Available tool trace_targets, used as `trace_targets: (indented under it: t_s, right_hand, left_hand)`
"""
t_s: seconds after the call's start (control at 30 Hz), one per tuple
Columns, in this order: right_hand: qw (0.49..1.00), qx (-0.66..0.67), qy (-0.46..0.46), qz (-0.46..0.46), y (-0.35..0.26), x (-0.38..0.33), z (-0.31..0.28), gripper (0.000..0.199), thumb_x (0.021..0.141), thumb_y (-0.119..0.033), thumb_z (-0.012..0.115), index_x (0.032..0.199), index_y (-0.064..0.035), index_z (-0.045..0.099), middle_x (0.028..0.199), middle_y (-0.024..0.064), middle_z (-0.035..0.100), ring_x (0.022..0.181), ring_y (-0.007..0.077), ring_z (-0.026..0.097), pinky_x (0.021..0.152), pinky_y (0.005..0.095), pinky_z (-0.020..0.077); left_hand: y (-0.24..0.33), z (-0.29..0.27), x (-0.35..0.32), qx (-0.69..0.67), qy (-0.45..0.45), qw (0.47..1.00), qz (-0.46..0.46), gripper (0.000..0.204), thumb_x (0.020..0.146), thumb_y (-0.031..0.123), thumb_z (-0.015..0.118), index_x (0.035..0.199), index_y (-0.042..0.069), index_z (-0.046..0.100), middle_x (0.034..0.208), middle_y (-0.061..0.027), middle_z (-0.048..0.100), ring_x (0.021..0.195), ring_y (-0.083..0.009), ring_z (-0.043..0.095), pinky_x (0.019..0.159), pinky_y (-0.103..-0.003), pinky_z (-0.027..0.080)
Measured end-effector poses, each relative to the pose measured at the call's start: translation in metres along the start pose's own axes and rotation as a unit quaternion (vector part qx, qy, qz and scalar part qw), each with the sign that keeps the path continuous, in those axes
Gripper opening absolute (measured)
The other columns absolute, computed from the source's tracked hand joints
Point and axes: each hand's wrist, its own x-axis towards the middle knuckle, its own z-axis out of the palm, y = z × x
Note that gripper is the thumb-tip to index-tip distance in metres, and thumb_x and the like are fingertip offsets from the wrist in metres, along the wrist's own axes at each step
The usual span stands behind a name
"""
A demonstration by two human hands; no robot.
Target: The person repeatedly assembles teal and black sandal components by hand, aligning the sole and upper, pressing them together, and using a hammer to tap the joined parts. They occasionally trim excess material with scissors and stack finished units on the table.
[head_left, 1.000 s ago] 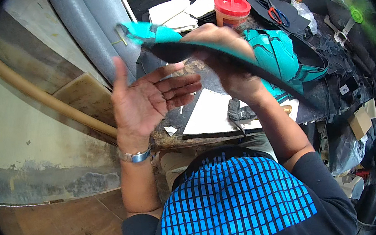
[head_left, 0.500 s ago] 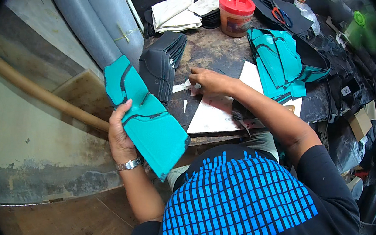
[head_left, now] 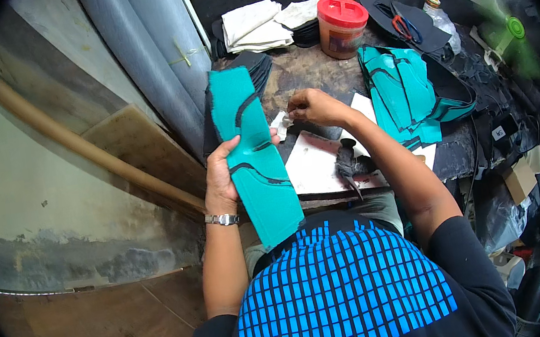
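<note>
Teal cut piece with dark seam lines (head_left: 257,163) held upright at the bench's near left edge, gripped by left hand (head_left: 222,177). Right hand (head_left: 311,106) just right of it, pinching a small white scrap (head_left: 280,125). Farther right, stacked teal pieces (head_left: 409,94); beyond, red-lidded jar (head_left: 342,26).

jar (head_left: 341,27): round, red lid, orange label, at table's far edge | clear bottle (head_left: 438,16): yellow cap, right of jar | cardboard box (head_left: 521,179): brown, well nearer, right of jar
</note>
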Motion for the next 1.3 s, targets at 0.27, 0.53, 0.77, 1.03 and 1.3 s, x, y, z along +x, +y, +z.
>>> trace_targets:
  t_s: [0.27, 0.53, 0.77, 1.03, 1.3]
  right_hand:
    - [0.968, 0.244, 0.026, 0.049, -0.026, -0.035, -0.028, 0.01, 0.092, -0.009, 0.058, 0.088, 0.0002, 0.061, 0.069, 0.0052, 0.063, 0.058, 0.0092, 0.058, 0.049, 0.0247, 0.0447]
    - [0.984, -0.045, 0.162, -0.059, -0.009, -0.042, -0.016, 0.013, 0.082, 0.001, 0.063, 0.095, 0.0002, 0.064, 0.086, 0.0148, 0.068, 0.081, 0.0279, 0.067, 0.074, 0.0364, 0.0518]
    - [0.993, -0.063, 0.099, -0.015, -0.01, -0.044, -0.009, 0.015, 0.079, -0.008, 0.063, 0.094, -0.0042, 0.065, 0.086, 0.0201, 0.068, 0.082, 0.038, 0.067, 0.072, 0.0435, 0.0522]
    - [0.995, -0.01, 0.1, 0.005, -0.016, -0.062, -0.027, 0.017, 0.08, -0.007, 0.06, 0.095, 0.0006, 0.063, 0.085, 0.021, 0.068, 0.081, 0.0364, 0.067, 0.073, 0.041, 0.0513]
    - [0.977, 0.039, 0.206, -0.04, -0.038, -0.072, -0.028, 0.015, 0.086, -0.006, 0.067, 0.099, 0.0002, 0.062, 0.078, 0.0158, 0.067, 0.075, 0.0261, 0.066, 0.069, 0.0351, 0.0507]
  left_hand:
    - [-0.012, -0.007, 0.028, 0.087, 0.097, 0.991, 0.02, 0.052, 0.093, 0.025, 0.052, 0.129, -0.011, 0.045, 0.121, -0.0276, 0.059, 0.111, -0.0383, 0.06, 0.094, -0.049, 0.051]
    - [-0.011, -0.015, 0.037, 0.037, 0.153, 0.984, 0.08, 0.044, 0.09, 0.02, 0.054, 0.121, -0.01, 0.052, 0.115, -0.0276, 0.062, 0.104, -0.0381, 0.063, 0.093, -0.049, 0.051]
    - [-0.02, -0.01, 0.055, -0.131, 0.005, 0.991, 0.007, 0.058, 0.092, 0.022, 0.05, 0.133, -0.017, 0.036, 0.14, -0.0349, 0.039, 0.13, -0.0438, 0.042, 0.109, -0.05, 0.038]
    - [-0.031, -0.035, 0.086, -0.01, 0.059, 0.998, 0.009, 0.057, 0.096, 0.026, 0.045, 0.136, -0.014, 0.034, 0.137, -0.0332, 0.043, 0.126, -0.0428, 0.047, 0.108, -0.053, 0.037]
    - [-0.03, 0.009, 0.06, 0.134, 0.135, 0.977, 0.1, 0.039, 0.096, 0.024, 0.058, 0.123, -0.003, 0.054, 0.118, -0.0171, 0.063, 0.105, -0.027, 0.063, 0.092, -0.042, 0.052]
